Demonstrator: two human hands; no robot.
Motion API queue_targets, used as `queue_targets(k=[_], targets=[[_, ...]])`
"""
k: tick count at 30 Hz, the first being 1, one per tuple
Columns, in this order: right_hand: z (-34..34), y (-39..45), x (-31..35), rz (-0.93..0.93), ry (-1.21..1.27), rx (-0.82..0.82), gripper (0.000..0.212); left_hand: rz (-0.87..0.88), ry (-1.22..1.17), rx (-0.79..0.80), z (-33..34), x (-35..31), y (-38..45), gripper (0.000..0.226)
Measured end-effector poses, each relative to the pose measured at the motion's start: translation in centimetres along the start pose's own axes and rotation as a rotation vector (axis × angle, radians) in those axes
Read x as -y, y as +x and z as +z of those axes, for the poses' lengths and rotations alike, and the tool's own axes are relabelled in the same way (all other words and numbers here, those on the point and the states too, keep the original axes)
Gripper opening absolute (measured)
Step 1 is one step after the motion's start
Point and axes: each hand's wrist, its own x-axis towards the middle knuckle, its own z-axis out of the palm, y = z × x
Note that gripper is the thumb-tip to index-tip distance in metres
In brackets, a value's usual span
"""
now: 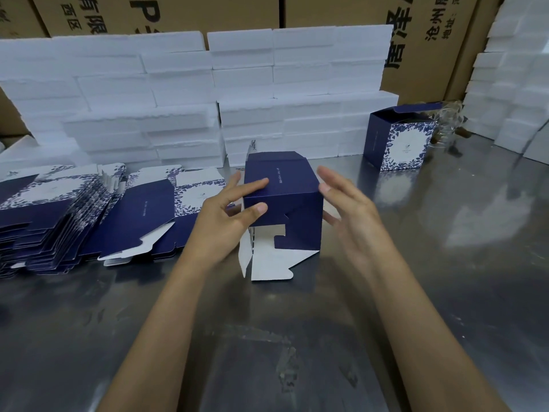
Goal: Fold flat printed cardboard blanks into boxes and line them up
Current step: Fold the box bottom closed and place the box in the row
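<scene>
A dark blue cardboard box [292, 200] is half formed at the table's middle, its white-backed bottom flaps [269, 264] hanging open toward me. My left hand [228, 215] holds its left side, fingers on the top face and thumb on the front face. My right hand [349, 214] is at the box's right side with straight fingers, touching or nearly touching it. A finished box [399, 141] with a blue floral front stands at the back right, lid flap up. Flat printed blanks [59, 212] lie fanned in a pile on the left.
The table [297, 337] is shiny metal. White foam blocks [178, 99] are stacked like a wall behind the work area, with more foam [511, 93] at the right. Brown shipping cartons [326, 13] stand behind them. Something clear and glassy [448, 126] sits beside the finished box.
</scene>
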Motion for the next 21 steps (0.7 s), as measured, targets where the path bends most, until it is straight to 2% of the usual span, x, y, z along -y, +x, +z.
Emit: queue_targets(k=[2, 7, 10, 12, 14, 16, 17, 19, 21], targets=[[-0.5, 0.3, -0.3, 0.098, 0.071, -0.068, 0.033, -0.031, -0.007, -0.028, -0.4, 0.1, -0.2, 0.04], [-0.6, 0.6, -1.1, 0.242, 0.091, -0.226, 0.041, -0.219, -0.32, -0.265, -0.1, 0.6, -0.4, 0.035], [-0.2, 0.3, -0.7, 0.208, 0.056, -0.128, 0.045, -0.329, -0.619, -0.301, 0.7, 1.3, 0.2, 0.041], [0.5, -0.3, -0.4, 0.14, -0.033, -0.018, 0.056, -0.414, -0.687, -0.294, 1.5, 1.7, 0.4, 0.043], [1.3, -0.6, -0.2, 0.07, -0.072, 0.014, 0.06, -0.477, -0.686, -0.224, 2.5, 2.2, 0.4, 0.044], [1.5, -0.7, 0.0, -0.009, -0.061, 0.015, 0.056, -0.49, -0.569, -0.09, 3.4, 2.2, 0.1, 0.033], [1.5, -0.7, 0.2, -0.04, -0.052, 0.009, 0.052, -0.492, -0.437, -0.021, 3.7, 2.2, -0.2, 0.031], [1.3, -0.7, 0.6, -0.091, -0.087, -0.023, 0.043, -0.445, -0.067, 0.078, 4.3, 2.2, -0.7, 0.022], [1.0, -0.6, 1.0, -0.13, -0.165, -0.049, 0.038, -0.325, 0.321, 0.102, 4.9, 2.3, -1.0, 0.034]])
